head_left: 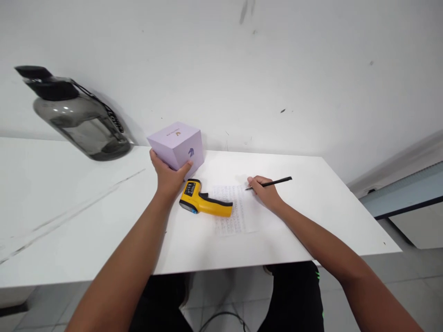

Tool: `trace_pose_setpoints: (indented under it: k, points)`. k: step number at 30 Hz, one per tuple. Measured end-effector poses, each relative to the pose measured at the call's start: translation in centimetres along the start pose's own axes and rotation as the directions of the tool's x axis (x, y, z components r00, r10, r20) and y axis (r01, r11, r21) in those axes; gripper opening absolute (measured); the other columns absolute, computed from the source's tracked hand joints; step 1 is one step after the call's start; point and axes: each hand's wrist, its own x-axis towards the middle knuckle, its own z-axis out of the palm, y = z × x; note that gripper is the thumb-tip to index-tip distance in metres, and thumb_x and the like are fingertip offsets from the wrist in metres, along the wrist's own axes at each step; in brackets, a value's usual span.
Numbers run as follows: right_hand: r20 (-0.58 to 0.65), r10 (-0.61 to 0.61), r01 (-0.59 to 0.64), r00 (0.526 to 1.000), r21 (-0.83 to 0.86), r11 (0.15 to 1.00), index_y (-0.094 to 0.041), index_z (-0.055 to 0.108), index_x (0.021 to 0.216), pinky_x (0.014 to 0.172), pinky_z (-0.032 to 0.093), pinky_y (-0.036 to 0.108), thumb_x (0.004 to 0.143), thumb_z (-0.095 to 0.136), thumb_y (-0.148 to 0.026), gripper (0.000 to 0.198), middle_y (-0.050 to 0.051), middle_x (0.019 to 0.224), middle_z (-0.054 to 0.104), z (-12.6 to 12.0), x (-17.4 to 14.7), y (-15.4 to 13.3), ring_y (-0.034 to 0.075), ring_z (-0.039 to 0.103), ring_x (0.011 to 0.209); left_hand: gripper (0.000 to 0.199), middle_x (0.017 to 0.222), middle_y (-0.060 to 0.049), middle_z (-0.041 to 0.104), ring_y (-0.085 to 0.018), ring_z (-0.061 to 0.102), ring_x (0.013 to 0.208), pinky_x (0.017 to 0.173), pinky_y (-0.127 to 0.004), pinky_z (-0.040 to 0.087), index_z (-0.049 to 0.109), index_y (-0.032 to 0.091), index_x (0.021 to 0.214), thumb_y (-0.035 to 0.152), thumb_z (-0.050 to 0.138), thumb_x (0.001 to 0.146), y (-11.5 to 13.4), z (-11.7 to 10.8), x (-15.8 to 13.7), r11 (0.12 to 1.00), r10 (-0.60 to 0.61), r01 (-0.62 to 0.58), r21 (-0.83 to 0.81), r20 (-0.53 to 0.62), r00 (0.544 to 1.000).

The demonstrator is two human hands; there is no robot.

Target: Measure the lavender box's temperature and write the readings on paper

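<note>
- My left hand is spread wide and grips the pale lilac, cube-like box low on 2 faces, thumb on the side with a dark emblem.
- My right hand is nearly closed, its fingers pinching a slim black pen; the tip points at the thin white sheet covered in handwriting.
- I cannot tell whether the tip touches the sheet.
- The yellow-and-black pistol-shaped device lies between my 2 hands, its handle across the sheet, hiding some writing.
- The box stands near the wall, its back and part of its base hidden.
- My right hand's lower fingers are tucked out of view.
- The writing is too small to read; the sheet's edges fade into the white tabletop.
- Both my forearms are cut off by the frame.
</note>
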Motion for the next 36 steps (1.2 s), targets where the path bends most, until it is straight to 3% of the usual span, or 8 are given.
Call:
trace_pose_setpoints:
  k: [4,8,14,18,23,31,34,36]
  points:
    - [-0.069,-0.141,0.129,0.988,-0.158,0.979,-0.023,0.073,0.083,0.079,0.052,0.034,0.092,0.057,-0.055,0.037,0.006,0.086,0.075,0.0,-0.4,0.3,0.023,0.070,0.086,0.128,0.168,-0.024,0.020,-0.032,0.026,0.159,0.132,-0.049,0.023,0.009,0.019,0.162,0.039,0.092,0.067,0.3,0.1,-0.1,0.997,-0.073,0.071,-0.035,-0.054,0.996]
    - [0.006,-0.249,0.225,0.969,-0.449,0.865,-0.022,0.077,0.105,0.087,0.055,0.037,0.095,0.055,-0.045,0.032,0.009,0.105,0.077,-0.4,-0.1,1.0,0.026,0.072,0.092,0.131,0.167,-0.023,0.024,-0.035,0.026,0.159,0.132,-0.053,0.023,0.014,0.023,0.162,0.040,0.094,0.061,0.2,0.2,0.1,0.994,-0.109,0.107,-0.035,-0.059,0.992]
    - [-0.137,-0.095,-0.009,0.986,-0.613,0.790,-0.017,0.062,0.143,0.098,0.055,0.039,0.099,0.037,-0.019,0.051,0.015,0.136,0.070,-1.1,0.7,1.6,0.027,0.070,0.116,0.126,0.161,-0.022,0.034,-0.039,0.031,0.156,0.129,-0.057,0.027,0.021,0.023,0.160,0.042,0.094,0.060,0.5,0.1,0.2,0.995,-0.097,0.098,-0.003,-0.088,0.991]
    - [-0.207,-0.030,-0.105,0.978,-0.611,0.784,-0.013,0.062,0.144,0.103,0.053,0.041,0.104,0.033,-0.023,0.051,0.018,0.140,0.067,-1.1,0.8,1.8,0.029,0.066,0.125,0.125,0.160,-0.021,0.035,-0.039,0.035,0.153,0.127,-0.057,0.030,0.023,0.024,0.159,0.042,0.095,0.058,0.3,0.1,0.2,0.995,-0.098,0.097,-0.018,-0.084,0.992]
    - [-0.208,-0.032,-0.107,0.978,-0.625,0.773,-0.020,0.070,0.133,0.094,0.054,0.037,0.104,0.039,-0.029,0.044,0.013,0.126,0.073,-1.1,0.9,2.3,0.027,0.070,0.113,0.126,0.161,-0.020,0.035,-0.039,0.034,0.154,0.127,-0.058,0.031,0.022,0.026,0.160,0.044,0.095,0.058,-0.1,0.2,0.3,0.995,-0.094,0.093,-0.023,-0.093,0.991]
    - [-0.113,-0.113,0.011,0.987,-0.657,0.754,-0.018,0.067,0.138,0.087,0.053,0.038,0.102,0.044,-0.031,0.045,0.012,0.111,0.073,-1.2,0.6,0.3,0.025,0.070,0.095,0.123,0.158,-0.022,0.038,-0.041,0.036,0.153,0.127,-0.059,0.030,0.024,0.023,0.158,0.044,0.094,0.058,0.4,0.2,0.2,0.995,-0.096,0.096,-0.004,-0.097,0.991]
    - [0.047,-0.218,0.202,0.975,-0.599,0.775,-0.020,0.066,0.140,0.090,0.053,0.039,0.103,0.045,-0.042,0.048,0.011,0.108,0.073,0.3,-0.4,-3.0,0.024,0.069,0.090,0.122,0.158,-0.021,0.038,-0.041,0.036,0.152,0.127,-0.059,0.030,0.025,0.023,0.157,0.043,0.093,0.059,0.5,0.2,0.1,0.997,-0.079,0.079,-0.007,-0.103,0.992]
    - [0.231,-0.152,0.260,0.961,-0.567,0.782,-0.022,0.064,0.144,0.093,0.052,0.040,0.099,0.053,-0.054,0.056,0.011,0.111,0.074,2.3,-1.3,-5.4,0.027,0.069,0.099,0.123,0.159,-0.022,0.038,-0.041,0.034,0.154,0.128,-0.059,0.029,0.024,0.023,0.158,0.045,0.093,0.059,0.5,0.2,0.0,0.997,-0.083,0.083,-0.007,-0.100,0.991]
